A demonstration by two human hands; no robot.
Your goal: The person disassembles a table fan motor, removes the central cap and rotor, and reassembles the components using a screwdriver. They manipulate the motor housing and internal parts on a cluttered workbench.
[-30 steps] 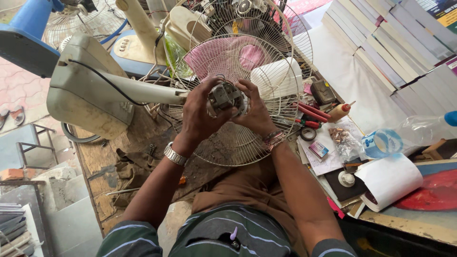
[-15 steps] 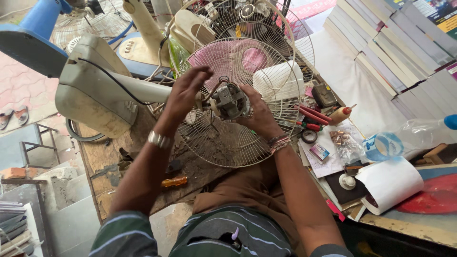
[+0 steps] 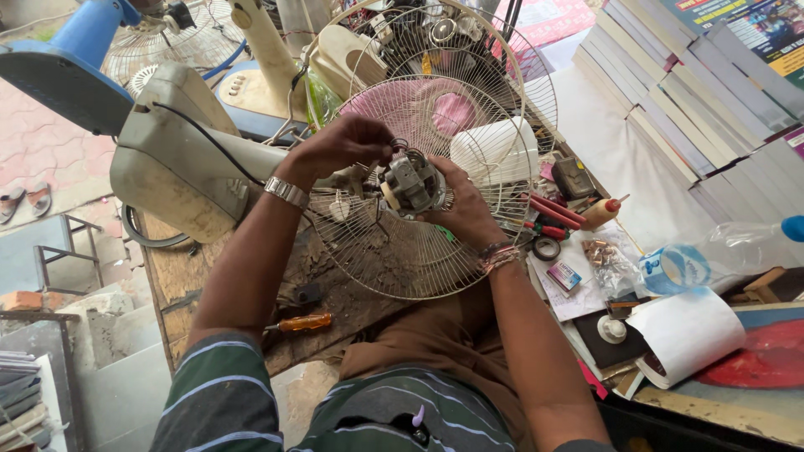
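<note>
A small grey fan motor (image 3: 412, 184) with copper windings sits in front of a round wire fan guard (image 3: 419, 192). My right hand (image 3: 459, 205) cups the motor from the right and below. My left hand (image 3: 343, 144), with a metal watch on the wrist, pinches the wires at the motor's upper left edge. The motor belongs to a dirty cream pedestal fan (image 3: 180, 163) lying on its side on the wooden bench (image 3: 180, 285).
An orange-handled screwdriver (image 3: 300, 322) lies on the bench near my left elbow. Red-handled pliers (image 3: 548, 219), a tape roll (image 3: 547, 248), a plastic bottle (image 3: 720, 251) and a paper roll (image 3: 685, 333) lie at right. Stacked books (image 3: 695, 92) and more fans (image 3: 435, 42) stand behind.
My left hand lifted off the motor, reached out to the left, then came back to the motor's upper left edge. My right hand kept holding the motor.
</note>
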